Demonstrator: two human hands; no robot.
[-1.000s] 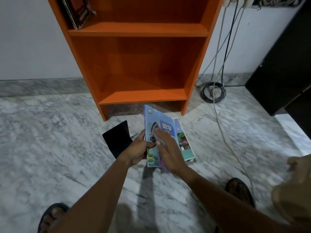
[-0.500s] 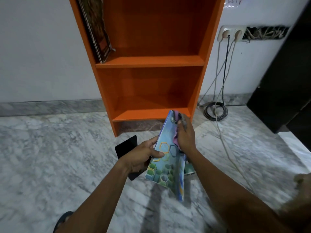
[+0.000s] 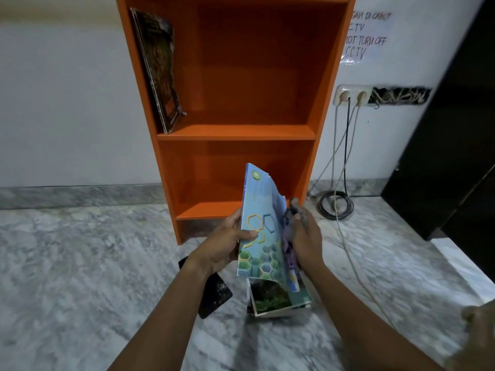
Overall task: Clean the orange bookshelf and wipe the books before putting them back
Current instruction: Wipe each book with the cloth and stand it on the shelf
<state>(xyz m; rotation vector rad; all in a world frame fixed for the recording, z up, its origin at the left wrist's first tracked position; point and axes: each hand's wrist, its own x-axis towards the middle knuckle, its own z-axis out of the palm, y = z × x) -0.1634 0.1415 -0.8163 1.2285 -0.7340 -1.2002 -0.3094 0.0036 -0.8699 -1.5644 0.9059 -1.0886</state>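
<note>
A thin blue book (image 3: 263, 231) with hexagon patterns is held upright in front of the orange bookshelf (image 3: 235, 129). My left hand (image 3: 227, 245) grips its left edge, thumb across the cover. My right hand (image 3: 305, 236) holds a purple-grey cloth (image 3: 289, 231) against the book's right side. More books (image 3: 276, 298) lie stacked on the floor beneath it. Dark-covered books (image 3: 160, 68) lean against the left wall of the upper shelf. The lower shelf holds nothing.
A black flat object (image 3: 214, 293) lies on the marble floor by my left wrist. Cables (image 3: 334, 207) hang from wall sockets (image 3: 351, 96) and coil right of the shelf. A black cabinet (image 3: 450, 145) stands at the right.
The book was turned from its front cover to its hexagon side and lifted upright. My right hand slid with the cloth to its right edge. My view tilted up, showing more shelf.
</note>
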